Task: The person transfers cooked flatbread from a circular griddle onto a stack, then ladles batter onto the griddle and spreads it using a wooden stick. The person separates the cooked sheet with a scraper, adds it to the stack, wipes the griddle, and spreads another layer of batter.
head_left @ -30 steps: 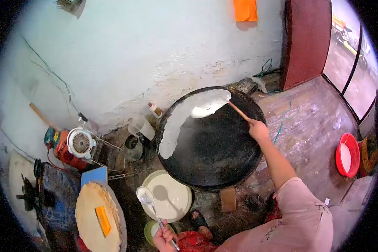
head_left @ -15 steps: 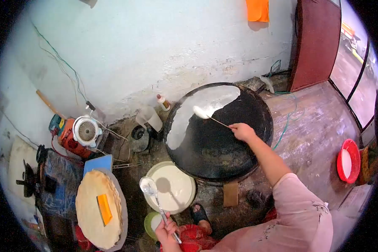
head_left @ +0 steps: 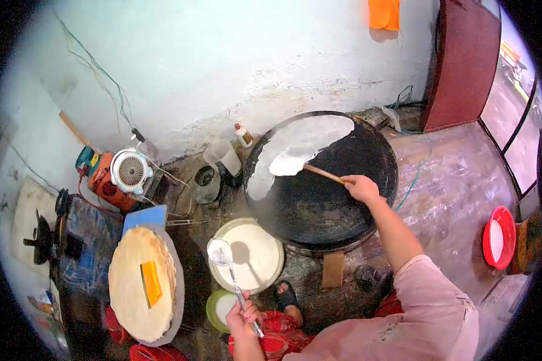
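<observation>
My right hand (head_left: pixel 362 189) is closed around the wooden handle of a batter spreader (head_left: pixel 324 174), whose head rests in wet white batter (head_left: pixel 288 163) on a large round black griddle (head_left: pixel 337 207). The batter forms a curved band along the griddle's far and left side; the head itself is hard to make out under it. In my left hand (head_left: pixel 244 316) is a metal ladle (head_left: pixel 220 253), held bowl up above a wide tub of white batter (head_left: pixel 265 249). A green bowl (head_left: pixel 213 313) with white contents sits close by that hand.
On the left lies a stack of thin round flatbreads (head_left: pixel 129 289) with an orange scraper (head_left: pixel 152 283) on top. Behind it are a blower (head_left: pixel 129 171), a clear jug (head_left: pixel 224 156) and a bottle (head_left: pixel 243 135). A red basin (head_left: pixel 500 237) stands on the floor at right.
The spreader has swung down and left over the griddle, and the batter near its head has widened. My left hand still holds the ladle above the tub. The view has shifted slightly.
</observation>
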A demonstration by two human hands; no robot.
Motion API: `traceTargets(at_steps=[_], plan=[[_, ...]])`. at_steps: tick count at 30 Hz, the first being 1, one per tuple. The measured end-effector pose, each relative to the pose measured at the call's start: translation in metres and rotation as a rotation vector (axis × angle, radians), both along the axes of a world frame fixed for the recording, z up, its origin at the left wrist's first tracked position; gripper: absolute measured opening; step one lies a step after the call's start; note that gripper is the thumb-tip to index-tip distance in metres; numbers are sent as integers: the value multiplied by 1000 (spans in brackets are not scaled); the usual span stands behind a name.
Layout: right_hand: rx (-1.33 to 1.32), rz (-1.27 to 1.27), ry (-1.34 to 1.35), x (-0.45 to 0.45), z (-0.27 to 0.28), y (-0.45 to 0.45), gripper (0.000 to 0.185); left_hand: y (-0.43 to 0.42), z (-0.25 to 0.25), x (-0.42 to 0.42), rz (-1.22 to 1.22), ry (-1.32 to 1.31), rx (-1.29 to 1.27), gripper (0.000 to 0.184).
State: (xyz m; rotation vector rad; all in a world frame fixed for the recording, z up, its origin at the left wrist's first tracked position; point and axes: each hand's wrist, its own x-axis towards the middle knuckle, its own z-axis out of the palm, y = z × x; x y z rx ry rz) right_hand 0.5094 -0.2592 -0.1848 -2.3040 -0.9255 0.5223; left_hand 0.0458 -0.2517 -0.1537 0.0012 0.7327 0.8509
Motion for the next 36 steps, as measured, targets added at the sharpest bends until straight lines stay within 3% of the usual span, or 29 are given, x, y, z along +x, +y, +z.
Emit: traceTargets(at_steps=[1,4,7,8,9,11,13,14,15,17,19,20,23,28,31,33,36], plan=[[12,-67,-21,1,-14,6,28,0,-1,1,3,20,-3,37],[15,92,-10,-23,-29,27,28,-1,-3,-3,-9,10,7,36],[-103,234,-10,-24,11,1,28,-3,0,-9,-28,-144,-54,35],[43,263,-6,-13,2,-14,26,-1,-4,-12,-40,-114,-30,35],[-51,114,77,-22,33,-29,25,0,-4,-11,-52,-87,-5,35],[47,-150,-6,-20,-9,-28,25,-2,-3,-10,-35,-57,-17,35],[202,-31,8,-28,-48,-13,26,-3,-1,-10,-26,-107,-31,34],[138,52,10,-37,-66,-2,27,-4,8,-7,-24,-66,-55,33],[28,91,76,-65,-21,-4,25,-4,9,-7,-19,-63,-56,33],[17,187,13,-63,-15,-7,25,-5,7,-9,-21,22,-6,33],[22,117,104,-61,-4,-13,25,-3,5,-11,-27,4,-9,33],[17,46,56,-66,-3,-11,25,-4,3,-13,-34,-17,-14,33],[20,138,-16,-86,-12,-2,25,-6,-1,-19,-52,-146,-16,34],[-44,170,-157,-85,34,-52,26,-5,-6,-28,-64,-133,-10,34],[-35,-85,-69,-82,4,-65,25,-8,-2,-29,-50,-94,-16,33],[228,9,-51,-84,-54,-62,26,-9,1,-30,-67,-36,24,33],[90,134,113,-120,-50,-70,27,-11,-3,-37,-68,-89,13,33]])
